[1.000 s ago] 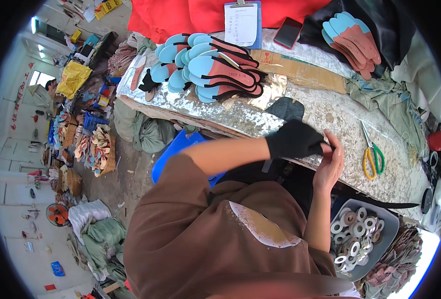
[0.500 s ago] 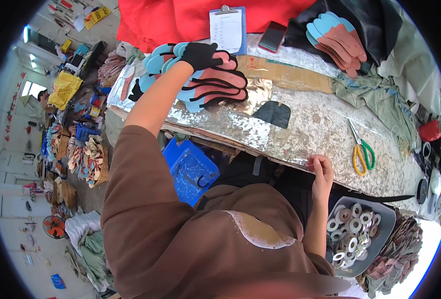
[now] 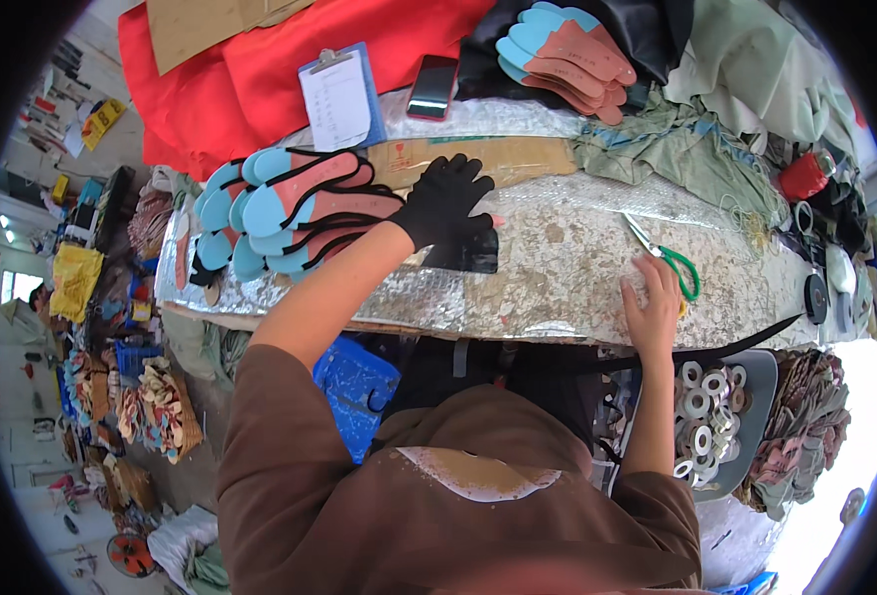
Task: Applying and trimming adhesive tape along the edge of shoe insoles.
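My left hand, in a black glove, is spread with nothing visible in it, just right of a pile of insoles. These are light blue and pink, with black edging. Below its fingers lies a dark flat patch, partly hidden by the hand. My bare right hand has its fingers apart beside the scissors. The green handle shows, while the hand covers most of the yellow one. Whether the fingers touch the scissors is hard to see.
Behind lie a clipboard, a phone and more insoles on black material. Crumpled green cloth and a red container are at the right. A grey bin of tape rolls stands below the worktable.
My left hand has left the top of the insoles and spread out to their right. My right hand has moved from the table's front edge to the scissors. The view has shifted.
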The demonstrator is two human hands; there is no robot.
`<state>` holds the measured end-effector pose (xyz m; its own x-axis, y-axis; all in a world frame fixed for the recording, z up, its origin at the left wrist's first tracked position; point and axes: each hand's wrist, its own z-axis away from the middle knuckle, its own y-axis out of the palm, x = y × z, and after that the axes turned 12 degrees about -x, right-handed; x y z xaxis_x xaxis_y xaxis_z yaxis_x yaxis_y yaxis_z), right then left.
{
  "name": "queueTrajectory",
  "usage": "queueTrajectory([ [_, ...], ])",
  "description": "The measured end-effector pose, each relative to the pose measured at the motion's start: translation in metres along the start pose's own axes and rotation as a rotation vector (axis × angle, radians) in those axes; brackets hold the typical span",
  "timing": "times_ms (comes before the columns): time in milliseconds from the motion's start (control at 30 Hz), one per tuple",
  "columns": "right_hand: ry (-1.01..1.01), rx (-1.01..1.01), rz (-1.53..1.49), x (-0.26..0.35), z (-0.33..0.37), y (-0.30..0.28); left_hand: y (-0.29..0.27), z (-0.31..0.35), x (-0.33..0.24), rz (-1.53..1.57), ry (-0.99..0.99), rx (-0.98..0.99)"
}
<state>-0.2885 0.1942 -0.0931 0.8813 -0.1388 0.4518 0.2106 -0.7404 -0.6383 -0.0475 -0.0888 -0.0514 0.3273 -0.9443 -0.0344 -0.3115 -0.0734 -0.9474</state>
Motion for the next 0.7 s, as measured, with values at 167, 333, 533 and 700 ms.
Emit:
queueTrajectory([
  [167,0.053,0.118,0.300,-0.044,-0.008,-0.005,0.037,-0.042,0.023,0.115,-0.045,-0.269],
  [333,0.095,0.075,0.273,-0.042,-0.012,-0.001,0.072,-0.130,0.075,0.060,0.194,-0.461],
  [533,0.082,0.064,0.260,-0.040,-0.023,0.004,0.097,-0.283,0.115,-0.211,0.191,-0.371],
  [700,0.112,0.073,0.267,-0.043,-0.024,0.004,0.128,-0.338,0.098,-0.321,-0.025,-0.300],
])
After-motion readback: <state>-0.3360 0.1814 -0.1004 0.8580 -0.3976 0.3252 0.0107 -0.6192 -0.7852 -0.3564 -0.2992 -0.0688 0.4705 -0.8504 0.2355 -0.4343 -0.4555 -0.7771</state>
